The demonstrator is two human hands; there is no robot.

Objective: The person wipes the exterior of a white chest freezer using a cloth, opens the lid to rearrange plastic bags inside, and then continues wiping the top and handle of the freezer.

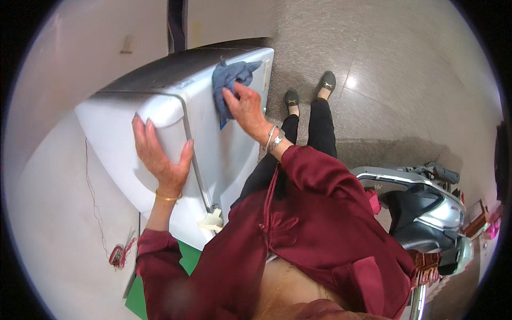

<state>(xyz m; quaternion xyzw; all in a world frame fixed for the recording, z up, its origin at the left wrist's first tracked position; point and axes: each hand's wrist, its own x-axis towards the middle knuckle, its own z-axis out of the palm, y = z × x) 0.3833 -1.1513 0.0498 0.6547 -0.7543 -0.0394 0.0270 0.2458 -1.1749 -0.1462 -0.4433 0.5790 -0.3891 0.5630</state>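
Observation:
A white appliance that looks like a small refrigerator (224, 148) stands before me, with a dark seam along one edge and a cream plastic latch or hinge piece (212, 219) near its lower end. My right hand (247, 108) presses a bunched blue-grey cloth (230, 78) against the white face, thumb and fingers gripping its near edge. Fingers apart, my left hand (162, 154) rests on the appliance's rounded corner, left of the seam, and holds nothing. A gold bangle circles the left wrist; a watch and a bangle are on the right.
A motor scooter (428, 216) stands on the stone-like floor (384, 120) at the right. The pale wall (52, 192) runs along the left, where a thin cord leads to a small red bundle (118, 256). A green surface (190, 256) lies below the appliance.

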